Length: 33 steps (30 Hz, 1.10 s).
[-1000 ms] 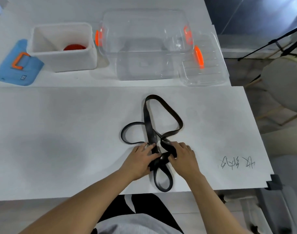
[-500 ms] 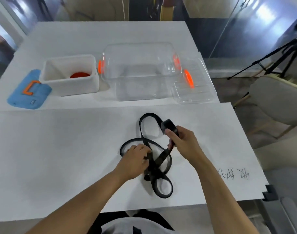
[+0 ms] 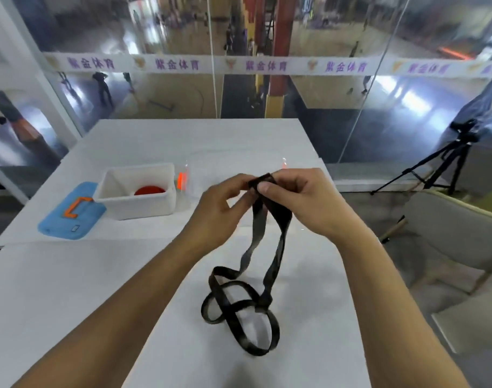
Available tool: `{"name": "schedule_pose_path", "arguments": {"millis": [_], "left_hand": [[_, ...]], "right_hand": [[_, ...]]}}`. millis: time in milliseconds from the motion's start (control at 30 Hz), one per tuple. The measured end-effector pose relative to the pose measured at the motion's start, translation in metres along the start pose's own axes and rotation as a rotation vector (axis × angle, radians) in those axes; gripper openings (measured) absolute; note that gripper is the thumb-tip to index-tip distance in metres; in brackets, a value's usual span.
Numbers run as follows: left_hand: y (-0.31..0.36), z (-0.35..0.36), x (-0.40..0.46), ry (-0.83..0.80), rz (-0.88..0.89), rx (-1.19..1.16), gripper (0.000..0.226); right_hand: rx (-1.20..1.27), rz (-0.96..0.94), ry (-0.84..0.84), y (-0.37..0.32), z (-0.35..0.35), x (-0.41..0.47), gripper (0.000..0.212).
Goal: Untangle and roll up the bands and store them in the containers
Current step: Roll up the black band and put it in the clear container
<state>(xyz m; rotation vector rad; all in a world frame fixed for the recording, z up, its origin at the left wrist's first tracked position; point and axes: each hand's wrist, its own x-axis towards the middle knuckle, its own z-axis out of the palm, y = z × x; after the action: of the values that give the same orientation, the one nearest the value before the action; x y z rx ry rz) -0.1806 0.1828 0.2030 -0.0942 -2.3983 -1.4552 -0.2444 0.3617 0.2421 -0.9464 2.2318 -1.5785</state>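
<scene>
Working surface: counter [image 3: 71,303], white, carried the lower coils of the band at near centre, so the slack had a place to lie while the top was lifted.
Storage far left: white container [image 3: 135,204] stood open with a red roll [image 3: 149,190] already on its floor; the blue lid [image 3: 71,214] lay beside it to the left.
Storage far centre: clear container [image 3: 216,166] stood behind the hands, mostly hidden by them, its orange latch [image 3: 181,181] showing.
Band: black band [image 3: 239,309] hung from the hands in two strands down to a crossed knot of loops resting on the counter; it looked not yet untangled.
Left hand: left hand [image 3: 219,208] pinched the folded top end of the band from the left, fingers curled.
Right hand: right hand [image 3: 303,200] pinched the same end from the right, thumb on top, touching the left hand.
Doing it well: judged best to keep the top end held firmly, raise it so the loops fall free, and work the crossing open before winding; rolling over a twist would likely give a lumpy coil.
Risk: the soft strap might snag tighter if pulled hard.
</scene>
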Motion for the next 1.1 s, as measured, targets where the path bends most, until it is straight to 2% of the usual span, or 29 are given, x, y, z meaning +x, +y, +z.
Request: {"name": "schedule_pose_path", "arguments": {"millis": [100,200,333,400,500,633,767,900,1100], "left_hand": [[0.023,-0.018,0.023,0.150,0.038,0.019,0.022],[0.046,-0.032,0.041,0.218,0.107,0.002,0.022],[0.097,-0.055,0.070,0.324,0.178,-0.189,0.019],[0.125,-0.068,0.085,0.386,0.221,-0.274,0.018],[0.163,-0.088,0.103,0.406,0.291,-0.297,0.018],[0.191,-0.102,0.113,0.302,0.259,-0.443,0.016],[0.200,-0.112,0.113,0.250,0.245,-0.549,0.024],[0.196,-0.112,0.113,0.245,0.193,-0.489,0.030],[0.176,-0.108,0.108,0.270,0.079,-0.410,0.021]], "right_hand": [[-0.025,-0.082,0.090,-0.027,-0.012,0.018,0.017],[-0.030,-0.186,0.180,-0.049,-0.021,0.036,0.017],[0.027,-0.346,0.295,-0.104,-0.036,0.062,0.015],[0.040,-0.458,0.407,-0.137,-0.044,0.075,0.016],[0.056,-0.575,0.522,-0.177,-0.054,0.090,0.011],[0.053,-0.564,0.502,-0.213,-0.063,0.101,0.015],[0.004,-0.577,0.497,-0.239,-0.074,0.107,0.023],[0.005,-0.524,0.481,-0.238,-0.067,0.112,0.030],[0.031,-0.421,0.472,-0.202,-0.054,0.117,0.031]]}}
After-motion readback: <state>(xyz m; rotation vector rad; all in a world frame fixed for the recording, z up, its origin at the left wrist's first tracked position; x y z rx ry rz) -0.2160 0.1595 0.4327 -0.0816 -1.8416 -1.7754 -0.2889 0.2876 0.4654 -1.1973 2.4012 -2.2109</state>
